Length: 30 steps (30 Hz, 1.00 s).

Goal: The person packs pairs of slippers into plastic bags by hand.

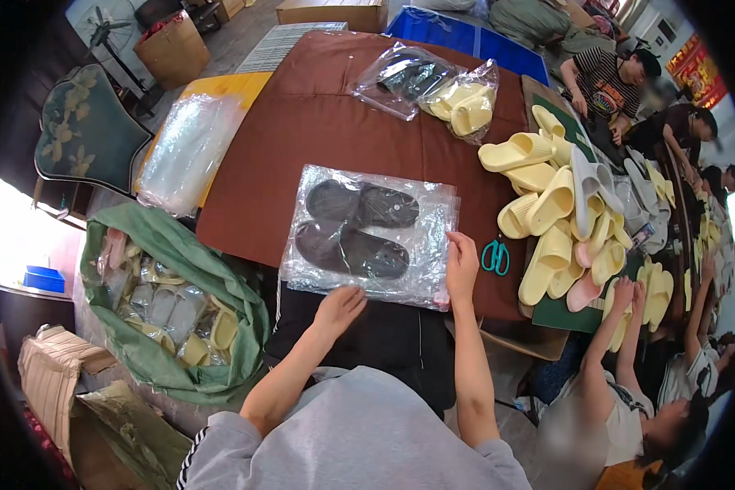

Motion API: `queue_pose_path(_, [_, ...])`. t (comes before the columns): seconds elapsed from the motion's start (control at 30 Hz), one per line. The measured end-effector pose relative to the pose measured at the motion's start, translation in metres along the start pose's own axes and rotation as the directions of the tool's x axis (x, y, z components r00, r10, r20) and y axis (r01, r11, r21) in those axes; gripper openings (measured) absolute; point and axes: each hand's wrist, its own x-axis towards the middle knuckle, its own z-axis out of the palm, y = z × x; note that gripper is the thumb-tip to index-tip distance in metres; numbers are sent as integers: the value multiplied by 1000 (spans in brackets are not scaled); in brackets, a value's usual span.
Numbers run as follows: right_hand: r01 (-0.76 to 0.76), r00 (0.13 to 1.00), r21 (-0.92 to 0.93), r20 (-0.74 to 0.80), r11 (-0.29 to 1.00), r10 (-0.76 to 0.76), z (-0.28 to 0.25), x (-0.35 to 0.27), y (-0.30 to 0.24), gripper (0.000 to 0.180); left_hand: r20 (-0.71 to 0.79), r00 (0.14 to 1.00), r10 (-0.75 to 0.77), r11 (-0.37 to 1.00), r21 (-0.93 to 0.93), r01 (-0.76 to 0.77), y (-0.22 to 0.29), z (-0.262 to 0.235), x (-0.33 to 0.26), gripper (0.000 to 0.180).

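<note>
A clear plastic bag (433, 214) lies flat on the brown table (302, 122) right in front of me, with a pair of black slippers (353, 229) inside it. My left hand (339, 309) rests with its fingers on the bag's near edge. My right hand (461, 265) presses on the bag's right near corner, fingers flat along the edge. Neither hand grips anything.
Teal scissors (495, 256) lie just right of the bag. A heap of yellow slippers (559, 220) fills the table's right side, where another person's hands (629, 296) reach in. Two bagged pairs (433, 86) sit at the far end. A green sack (171, 302) of packed slippers stands at my left.
</note>
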Motion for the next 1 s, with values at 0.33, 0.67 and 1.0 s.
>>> queue_pose_path(0.33, [-351,849,-89,390,932,356,41,53,64,31,642,492,588,-315,742,-592,120,23,-16,35])
queue_pose_path(0.67, [-360,790,-374,364,855,493,92,78,61,39,757,490,433,-714,619,-325,155,-6,77,62])
queue_pose_path(1.0, [-473,603,29,740,881,300,43,51,17,87,719,504,479,-708,656,-263,151,5,88,55])
